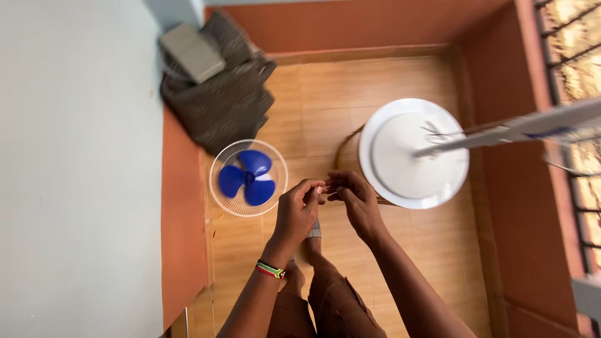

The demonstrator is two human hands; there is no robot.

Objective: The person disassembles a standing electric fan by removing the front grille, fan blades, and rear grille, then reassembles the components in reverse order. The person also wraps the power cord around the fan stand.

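Observation:
My left hand and my right hand meet in the middle of the view, fingertips pinched together on a very small part that I cannot make out. A beaded bracelet sits on my left wrist. To the left on the floor lies a white wire fan guard with a blue three-blade fan propeller resting in it. To the right stands a round white fan base with a white pole rising toward the camera.
A dark cloth with a grey box on it lies at the back left corner. A pale wall runs along the left, a reddish wall with a window grille on the right. My legs are below.

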